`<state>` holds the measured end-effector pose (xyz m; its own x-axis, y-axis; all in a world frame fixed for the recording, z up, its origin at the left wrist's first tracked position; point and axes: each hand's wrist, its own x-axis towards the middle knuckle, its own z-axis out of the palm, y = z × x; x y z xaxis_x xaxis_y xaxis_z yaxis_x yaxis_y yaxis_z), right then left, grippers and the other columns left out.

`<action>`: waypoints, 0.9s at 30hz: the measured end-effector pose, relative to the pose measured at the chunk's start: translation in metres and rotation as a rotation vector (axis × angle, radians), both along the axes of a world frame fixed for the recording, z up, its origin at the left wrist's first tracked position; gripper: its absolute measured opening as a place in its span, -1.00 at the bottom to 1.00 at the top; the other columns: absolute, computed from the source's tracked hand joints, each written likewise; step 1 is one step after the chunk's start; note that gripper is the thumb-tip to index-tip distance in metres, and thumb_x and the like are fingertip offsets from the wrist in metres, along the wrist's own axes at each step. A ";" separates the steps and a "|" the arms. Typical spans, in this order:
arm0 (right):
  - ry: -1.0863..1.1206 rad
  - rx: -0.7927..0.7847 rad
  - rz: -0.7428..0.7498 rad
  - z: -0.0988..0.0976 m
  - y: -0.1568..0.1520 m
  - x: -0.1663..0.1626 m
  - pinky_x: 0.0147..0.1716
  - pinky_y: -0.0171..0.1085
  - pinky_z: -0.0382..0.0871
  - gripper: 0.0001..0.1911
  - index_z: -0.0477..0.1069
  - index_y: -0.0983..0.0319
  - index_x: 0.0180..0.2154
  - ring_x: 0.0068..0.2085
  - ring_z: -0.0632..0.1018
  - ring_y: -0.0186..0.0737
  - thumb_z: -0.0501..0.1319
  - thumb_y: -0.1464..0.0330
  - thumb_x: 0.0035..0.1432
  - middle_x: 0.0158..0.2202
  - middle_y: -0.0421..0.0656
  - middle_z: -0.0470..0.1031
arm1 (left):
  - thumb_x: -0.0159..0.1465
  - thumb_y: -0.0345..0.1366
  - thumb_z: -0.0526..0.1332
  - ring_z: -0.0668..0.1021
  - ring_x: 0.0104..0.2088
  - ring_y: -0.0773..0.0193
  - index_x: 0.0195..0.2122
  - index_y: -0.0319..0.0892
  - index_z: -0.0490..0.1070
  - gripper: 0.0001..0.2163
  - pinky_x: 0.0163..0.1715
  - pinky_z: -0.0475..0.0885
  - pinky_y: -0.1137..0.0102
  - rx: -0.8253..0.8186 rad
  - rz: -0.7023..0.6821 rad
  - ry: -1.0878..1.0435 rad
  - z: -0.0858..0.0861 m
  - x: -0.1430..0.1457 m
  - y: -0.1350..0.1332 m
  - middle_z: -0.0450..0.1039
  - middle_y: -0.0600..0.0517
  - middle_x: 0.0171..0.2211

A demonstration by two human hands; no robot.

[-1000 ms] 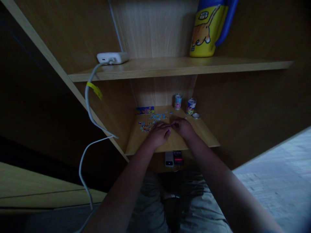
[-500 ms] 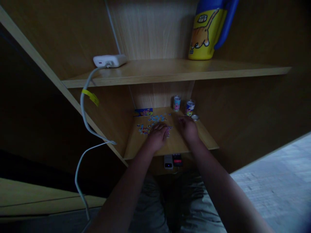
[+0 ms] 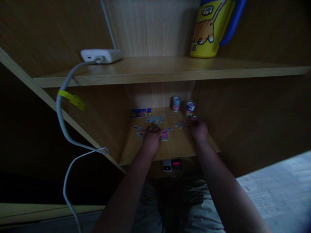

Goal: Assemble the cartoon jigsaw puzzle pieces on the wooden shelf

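Loose jigsaw puzzle pieces [image 3: 156, 119] lie scattered on the lower wooden shelf [image 3: 178, 147]. My left hand [image 3: 152, 139] rests over the left part of them, fingers apart and slightly bent, hiding the pieces below. Just right of it is a joined patch of puzzle [image 3: 165, 134] with a pink cartoon figure. A smaller group of pieces [image 3: 180, 124] lies between the patch and my right hand [image 3: 199, 130]. That hand is curled closed near the round lid [image 3: 193, 117], which it partly covers; whatever its fingertips hold is too dark to make out.
Two printed cans [image 3: 176, 104] [image 3: 190, 109] stand at the back right. A blue picture card [image 3: 141, 113] leans at the back left. Overhead, the upper shelf [image 3: 155, 75] holds a white power bank [image 3: 101, 56] with a hanging cable [image 3: 59, 121] and a yellow mug [image 3: 207, 32].
My right hand has moved right towards the lid, uncovering a small group of pieces. My left hand has shifted slightly left, so more of the pink patch shows. The view has moved a little closer.
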<state>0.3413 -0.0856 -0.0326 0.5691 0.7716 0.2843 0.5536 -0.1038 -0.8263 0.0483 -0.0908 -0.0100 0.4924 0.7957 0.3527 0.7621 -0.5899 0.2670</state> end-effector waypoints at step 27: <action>-0.455 -0.254 0.158 0.007 -0.016 0.006 -0.13 -0.23 0.50 -0.78 0.69 0.19 -0.05 -0.07 0.75 0.01 0.25 0.32 0.47 -0.07 0.02 0.78 | 0.37 -0.61 0.21 0.63 0.09 0.01 -0.07 -0.08 0.69 -0.66 0.27 0.51 0.06 0.042 -0.154 -0.067 0.001 0.001 -0.006 0.70 -0.06 0.01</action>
<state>0.3475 -0.1021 -0.0259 0.3033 0.9145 0.2679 0.8745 -0.1554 -0.4594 0.0498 -0.0964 -0.0091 0.5816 0.6965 0.4203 0.6428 -0.7101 0.2872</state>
